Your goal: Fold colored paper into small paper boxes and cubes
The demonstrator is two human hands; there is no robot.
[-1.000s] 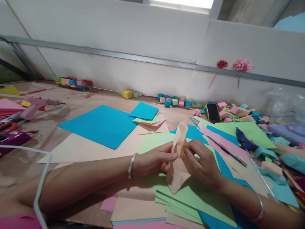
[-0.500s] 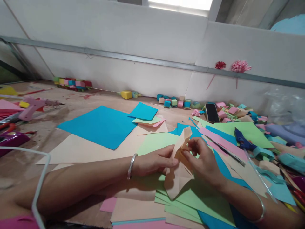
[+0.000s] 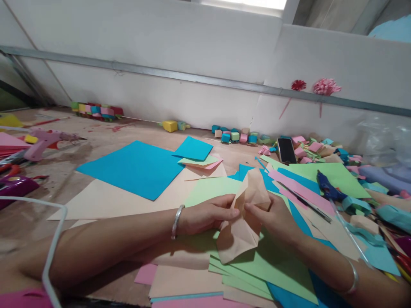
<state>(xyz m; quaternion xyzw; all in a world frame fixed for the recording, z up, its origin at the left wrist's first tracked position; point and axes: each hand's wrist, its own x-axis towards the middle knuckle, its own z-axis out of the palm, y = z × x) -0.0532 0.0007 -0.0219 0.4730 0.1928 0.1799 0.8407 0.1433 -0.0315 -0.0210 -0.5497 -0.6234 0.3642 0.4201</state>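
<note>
A creased, partly folded peach sheet of paper (image 3: pixel 239 239) is held up between my two hands, over a stack of light green paper sheets (image 3: pixel 282 273). My left hand (image 3: pixel 210 214) grips its left side, thumb in front and the other fingers behind. On the other side, my right hand (image 3: pixel 272 214) pinches the paper near its middle, thumb in front. The upper part of the paper flares outward above my thumbs. Most fingertips are hidden behind it.
A large blue sheet (image 3: pixel 136 169) lies left of my hands. Beyond the right hand are a pen (image 3: pixel 305 201), a blue glue gun (image 3: pixel 329 186) and a phone (image 3: pixel 286 150). At the left sits a pink glue gun (image 3: pixel 45 141). Folded paper cubes (image 3: pixel 234 136) line the wall.
The peach paper has opened wider at the top and tipped to the right. My right hand's fingers have gone from a raised pinch to gripping its right side.
</note>
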